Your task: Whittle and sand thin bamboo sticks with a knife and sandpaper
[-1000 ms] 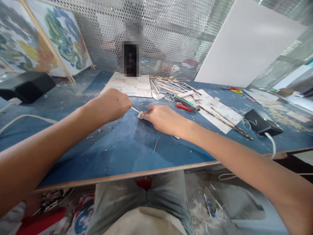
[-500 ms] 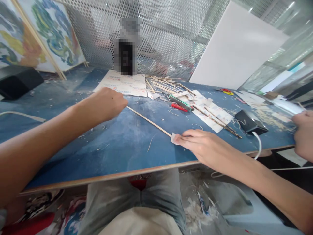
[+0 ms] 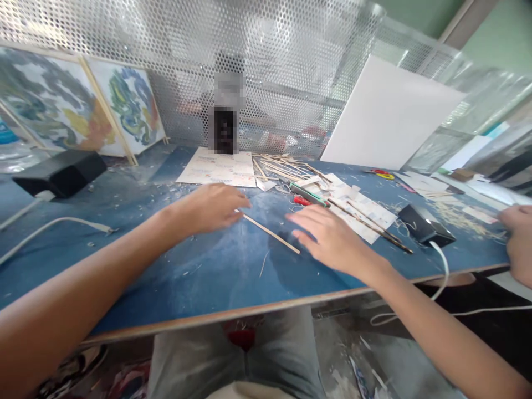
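Note:
A thin pale wooden stick [image 3: 272,233] lies slantwise on the blue table [image 3: 233,277]. My left hand [image 3: 214,208] hovers over its far end, fingers stretched out and loose; whether the fingertips touch the stick is hard to see. To the right of the stick, my right hand [image 3: 326,233] is held above the table with fingers apart and nothing visible in them. Just beyond that hand lie a green-and-grey utility knife [image 3: 306,193] and a red-handled tool [image 3: 302,200], partly hidden by it.
Wooden strips [image 3: 282,166] are piled at the back beside a printed white sheet [image 3: 216,169]. Dark-tipped sticks [image 3: 374,227] rest on another sheet. Black boxes with white cables stand left [image 3: 62,173] and right [image 3: 426,224]. Scissors [image 3: 382,173] lie farther back. Another person's hand [image 3: 519,244] shows at right.
Both hands have let go of the stick, which now lies on the table. The small white piece in my right hand is out of sight. The view has tilted up.

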{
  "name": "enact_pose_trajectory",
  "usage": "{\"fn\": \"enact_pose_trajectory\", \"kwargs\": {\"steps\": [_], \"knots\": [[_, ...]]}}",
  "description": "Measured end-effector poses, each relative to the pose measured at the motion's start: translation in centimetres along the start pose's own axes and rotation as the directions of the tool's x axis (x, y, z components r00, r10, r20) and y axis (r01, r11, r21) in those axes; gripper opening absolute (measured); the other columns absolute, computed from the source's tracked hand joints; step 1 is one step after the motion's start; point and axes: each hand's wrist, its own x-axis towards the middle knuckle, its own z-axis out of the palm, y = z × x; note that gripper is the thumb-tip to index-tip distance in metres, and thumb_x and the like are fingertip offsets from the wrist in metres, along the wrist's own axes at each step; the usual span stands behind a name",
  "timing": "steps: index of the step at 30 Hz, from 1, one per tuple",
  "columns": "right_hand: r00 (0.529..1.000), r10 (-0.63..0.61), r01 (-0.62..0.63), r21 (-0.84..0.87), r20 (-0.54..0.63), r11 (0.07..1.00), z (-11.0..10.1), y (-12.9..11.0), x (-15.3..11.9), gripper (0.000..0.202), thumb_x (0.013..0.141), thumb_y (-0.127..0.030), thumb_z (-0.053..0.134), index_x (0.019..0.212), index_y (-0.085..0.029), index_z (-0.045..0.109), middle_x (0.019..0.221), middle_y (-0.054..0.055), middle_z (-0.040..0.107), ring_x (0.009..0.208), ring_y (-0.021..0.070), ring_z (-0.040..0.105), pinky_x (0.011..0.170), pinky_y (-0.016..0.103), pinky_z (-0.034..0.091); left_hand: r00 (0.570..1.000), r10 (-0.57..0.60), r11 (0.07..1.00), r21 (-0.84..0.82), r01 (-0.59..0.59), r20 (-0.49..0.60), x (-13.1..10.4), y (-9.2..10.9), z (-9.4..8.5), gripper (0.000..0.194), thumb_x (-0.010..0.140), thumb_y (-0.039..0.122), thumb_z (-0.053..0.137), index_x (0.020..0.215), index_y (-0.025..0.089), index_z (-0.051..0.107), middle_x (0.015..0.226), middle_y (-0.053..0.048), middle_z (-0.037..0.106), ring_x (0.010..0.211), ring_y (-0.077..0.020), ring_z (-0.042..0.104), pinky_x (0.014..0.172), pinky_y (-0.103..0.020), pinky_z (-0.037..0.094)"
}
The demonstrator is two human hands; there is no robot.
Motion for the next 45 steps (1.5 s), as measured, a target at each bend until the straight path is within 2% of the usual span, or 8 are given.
{"fn": "enact_pose_trajectory", "kwargs": {"steps": [9, 14, 17, 19, 22, 30, 40, 45], "knots": [[0.965, 0.198, -0.230, 0.192, 0.171, 0.954, 2.7, -3.3, 4.0, 0.003, 0.089, -0.024, 0.068, 0.089, -0.022, 0.070, 0.082, 0.002, 0.070, 0.077, 0.0184, 0.063, 0.063, 0.029, 0.040, 0.980, 0.188, 0.979, -0.064, -0.192, -0.067, 0.6, 0.6, 2.1, 0.021, 0.101, 0.025, 0.046, 0.099, 0.021, 0.066, 0.096, -0.004, 0.072, 0.091, -0.0215, 0.068, 0.079, -0.031, 0.046], [0.950, 0.249, -0.307, 0.417, 0.187, 0.856, 1.6, -3.3, 4.1, 0.016, 0.092, -0.022, 0.061, 0.079, -0.022, 0.070, 0.064, -0.002, 0.065, 0.055, 0.0135, 0.056, 0.055, 0.027, 0.036, 0.963, 0.243, 0.969, -0.024, -0.247, -0.118, 0.4, 0.7, 0.0, 0.025, 0.105, 0.022, 0.037, 0.103, 0.018, 0.062, 0.102, -0.008, 0.069, 0.101, -0.0235, 0.064, 0.097, -0.037, 0.044], [0.921, 0.324, -0.376, 0.711, 0.215, 0.595, 0.2, -4.1, 3.0, 0.019, 0.092, -0.035, 0.063, 0.078, -0.024, 0.067, 0.055, -0.004, 0.058, 0.046, 0.0120, 0.052, 0.045, 0.025, 0.036, 0.927, 0.174, 0.979, -0.044, -0.200, -0.333, -0.1, 2.1, -3.1, 0.020, 0.103, 0.025, 0.043, 0.119, 0.021, 0.055, 0.125, -0.010, 0.063, 0.126, -0.0261, 0.054, 0.110, -0.044, 0.037], [0.908, 0.353, -0.349, 0.874, 0.226, 0.338, -0.6, -4.9, 2.1, 0.020, 0.090, -0.040, 0.067, 0.078, -0.024, 0.066, 0.055, -0.004, 0.058, 0.045, 0.0122, 0.055, 0.041, 0.024, 0.036, 0.784, -0.117, 0.972, -0.231, -0.035, -0.610, -0.5, 3.8, -4.8, 0.023, 0.101, 0.027, 0.050, 0.124, 0.025, 0.050, 0.129, -0.008, 0.059, 0.125, -0.0251, 0.054, 0.106, -0.044, 0.044], [0.900, 0.366, -0.283, 0.956, 0.237, 0.076, -1.0, -6.3, 1.0, 0.017, 0.086, -0.038, 0.073, 0.079, -0.024, 0.067, 0.057, -0.002, 0.061, 0.044, 0.0117, 0.057, 0.037, 0.022, 0.035, 0.659, -0.503, 0.699, -0.712, -0.070, -0.559, -1.0, 6.7, -5.5, 0.027, 0.095, 0.024, 0.058, 0.121, 0.027, 0.049, 0.116, -0.005, 0.059, 0.092, -0.0163, 0.065, 0.077, -0.032, 0.059], [0.924, 0.242, -0.253, 0.948, 0.296, -0.193, 0.5, -9.3, -0.4, 0.014, 0.079, -0.023, 0.081, 0.091, -0.021, 0.074, 0.069, -0.002, 0.063, 0.054, 0.0082, 0.057, 0.050, 0.019, 0.050, 0.836, -0.548, -0.034, -0.999, -0.031, -0.007, -3.0, 11.0, -3.8, 0.019, 0.093, 0.026, 0.067, 0.111, 0.022, 0.067, 0.098, -0.002, 0.069, 0.083, -0.0126, 0.066, 0.067, -0.019, 0.059], [0.940, 0.188, -0.256, 0.952, 0.285, -0.165, 0.7, -10.2, -1.7, 0.020, 0.083, -0.020, 0.077, 0.103, -0.024, 0.073, 0.080, -0.001, 0.066, 0.063, 0.0071, 0.058, 0.064, 0.020, 0.051, 0.889, -0.447, -0.259, -0.966, -0.020, 0.101, -3.9, 11.7, -3.5, 0.025, 0.093, 0.028, 0.068, 0.118, 0.028, 0.071, 0.077, 0.003, 0.070, 0.063, -0.0081, 0.061, 0.059, -0.017, 0.056], [0.921, 0.308, -0.283, 0.953, 0.238, 0.112, 0.3, -10.5, -3.4, 0.023, 0.090, -0.032, 0.070, 0.113, -0.029, 0.070, 0.096, 0.004, 0.069, 0.088, 0.0164, 0.065, 0.078, 0.027, 0.053, 0.829, -0.553, -0.172, -0.985, -0.016, 0.083, -5.7, 9.2, -4.7, 0.023, 0.089, 0.025, 0.074, 0.111, 0.022, 0.074, 0.078, 0.002, 0.072, 0.069, -0.0076, 0.068, 0.066, -0.013, 0.059]]}}
